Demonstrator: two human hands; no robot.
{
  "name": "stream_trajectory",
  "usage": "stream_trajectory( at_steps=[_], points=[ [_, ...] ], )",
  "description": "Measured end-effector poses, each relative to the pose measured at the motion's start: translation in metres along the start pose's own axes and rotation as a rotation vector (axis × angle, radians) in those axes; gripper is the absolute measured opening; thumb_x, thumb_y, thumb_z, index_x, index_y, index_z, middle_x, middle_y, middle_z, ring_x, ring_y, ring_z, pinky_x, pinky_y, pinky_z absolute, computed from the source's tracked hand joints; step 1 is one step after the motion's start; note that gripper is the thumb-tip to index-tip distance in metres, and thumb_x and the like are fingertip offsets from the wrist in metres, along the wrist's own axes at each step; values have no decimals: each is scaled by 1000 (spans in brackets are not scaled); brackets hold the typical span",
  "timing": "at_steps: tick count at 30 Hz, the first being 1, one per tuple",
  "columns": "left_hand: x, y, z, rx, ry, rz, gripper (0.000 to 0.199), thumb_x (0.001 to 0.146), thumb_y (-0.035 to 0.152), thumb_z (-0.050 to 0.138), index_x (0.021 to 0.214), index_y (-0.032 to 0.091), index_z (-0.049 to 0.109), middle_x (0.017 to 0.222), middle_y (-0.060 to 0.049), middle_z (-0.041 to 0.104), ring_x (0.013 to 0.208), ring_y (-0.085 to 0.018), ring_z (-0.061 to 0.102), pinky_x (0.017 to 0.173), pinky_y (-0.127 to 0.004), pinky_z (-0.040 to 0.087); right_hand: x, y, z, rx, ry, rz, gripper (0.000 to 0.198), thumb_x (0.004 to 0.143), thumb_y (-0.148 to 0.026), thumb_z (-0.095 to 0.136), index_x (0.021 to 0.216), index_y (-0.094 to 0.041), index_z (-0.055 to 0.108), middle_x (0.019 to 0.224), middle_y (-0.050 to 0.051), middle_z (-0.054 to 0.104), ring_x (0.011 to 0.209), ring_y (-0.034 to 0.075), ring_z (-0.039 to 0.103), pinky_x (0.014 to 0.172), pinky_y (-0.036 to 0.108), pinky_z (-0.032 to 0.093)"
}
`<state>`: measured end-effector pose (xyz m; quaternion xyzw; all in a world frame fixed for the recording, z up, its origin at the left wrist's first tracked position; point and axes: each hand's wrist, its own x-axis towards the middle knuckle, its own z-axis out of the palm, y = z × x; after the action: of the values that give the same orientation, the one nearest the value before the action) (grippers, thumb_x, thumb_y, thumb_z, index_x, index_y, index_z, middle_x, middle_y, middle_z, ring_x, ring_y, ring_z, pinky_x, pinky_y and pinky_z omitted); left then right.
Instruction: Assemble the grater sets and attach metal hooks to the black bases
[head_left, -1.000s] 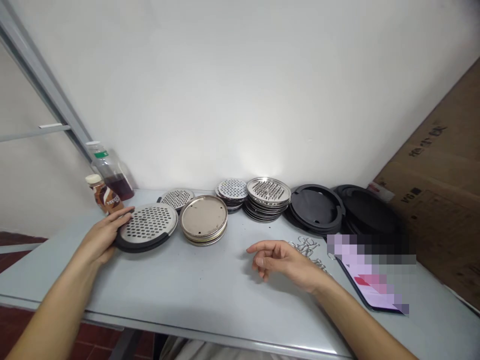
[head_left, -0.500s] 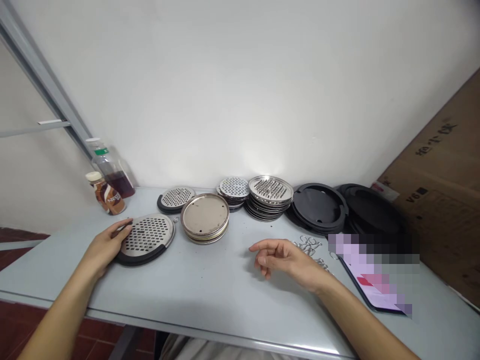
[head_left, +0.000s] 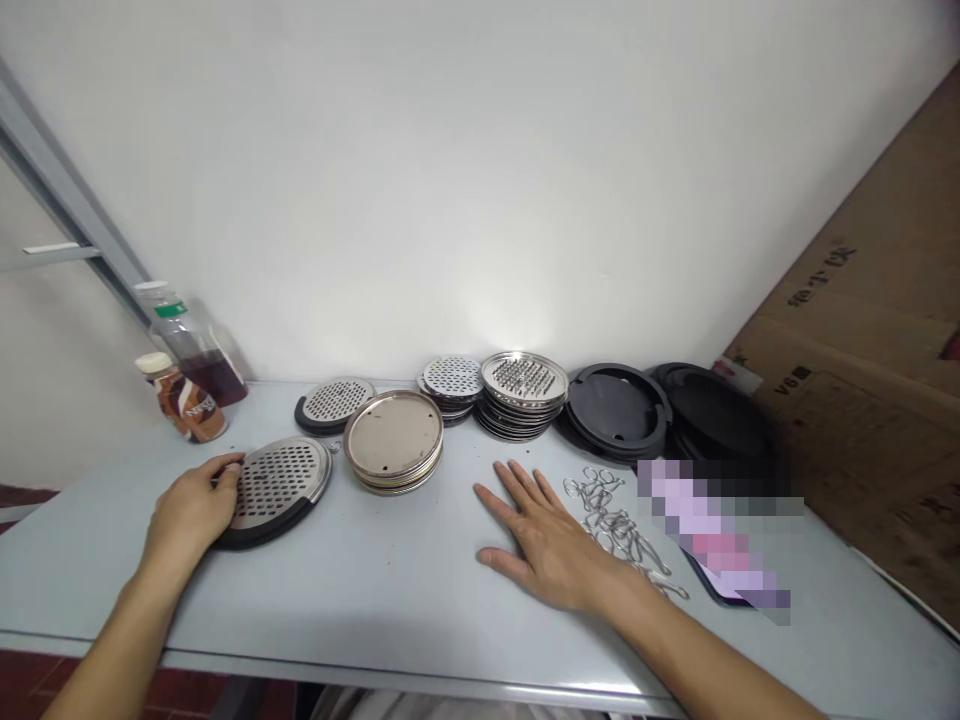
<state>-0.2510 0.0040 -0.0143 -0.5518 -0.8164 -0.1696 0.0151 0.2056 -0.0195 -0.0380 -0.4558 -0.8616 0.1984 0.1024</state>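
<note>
My left hand point(head_left: 193, 510) grips the left edge of a round metal grater point(head_left: 274, 482) with a black rim piece along its front. The grater lies on the grey table, its perforated face up. Palm down over the table, my right hand point(head_left: 546, 545) has its fingers spread and holds nothing. Just right of it lies a loose pile of small wire rings with clips point(head_left: 611, 520), partly behind the hand and forearm. Between the hands and farther back stands a stack of plain metal discs point(head_left: 394, 432).
Along the wall are another black-edged grater point(head_left: 337, 400), a stack of perforated discs point(head_left: 452, 378), a stack of coarse grater discs point(head_left: 523, 380) and black round holders point(head_left: 616, 408). Two bottles point(head_left: 191, 400) stand left; a phone point(head_left: 724, 580) and cardboard box point(head_left: 862, 400) are right.
My right hand has gone from loosely curled to spread flat, palm down, beside the wire rings. My left hand stays on the grater. The whole view has shifted slightly.
</note>
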Motion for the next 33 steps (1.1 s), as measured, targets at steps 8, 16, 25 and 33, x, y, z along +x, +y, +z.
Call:
stream_trajectory(
  at_steps=[8, 16, 25, 33],
  points=[
    [-8, 39, -13, 15, 306, 283, 45, 92, 50, 47, 118, 17, 63, 120, -14, 64, 122, -32, 54, 107, -47, 38, 2, -4, -1, 35, -52, 33, 83, 88, -71, 48, 155, -29, 23, 163, 12, 2, 149, 37, -5, 119, 58, 1],
    [-32, 160, -6, -49, -160, 681, 85, 78, 70, 60, 149, 28, 39, 162, -13, 19, 147, -44, 10, 112, -65, 20, -1, -8, -1, -7, -103, 14, 88, 88, -73, 44, 156, -28, 12, 161, 13, -10, 147, 36, -15, 117, 60, -7],
    [-26, 168, 18, -176, -157, 760, 54, 83, 60, 63, 130, 33, 60, 148, -9, 48, 139, -37, 37, 112, -70, 7, -6, -8, -1, 8, -21, 24, 90, 83, -78, 47, 155, -29, 25, 163, 13, 4, 149, 37, -3, 118, 60, -2],
    [-40, 170, 18, -486, 59, 908, 12, 87, 34, 67, 81, 24, 72, 104, -2, 75, 100, -22, 68, 117, -54, 24, -7, -9, -9, 31, -55, 39, 90, 81, -78, 50, 154, -29, 28, 163, 13, 8, 150, 33, -1, 119, 57, 0]
  ],
)
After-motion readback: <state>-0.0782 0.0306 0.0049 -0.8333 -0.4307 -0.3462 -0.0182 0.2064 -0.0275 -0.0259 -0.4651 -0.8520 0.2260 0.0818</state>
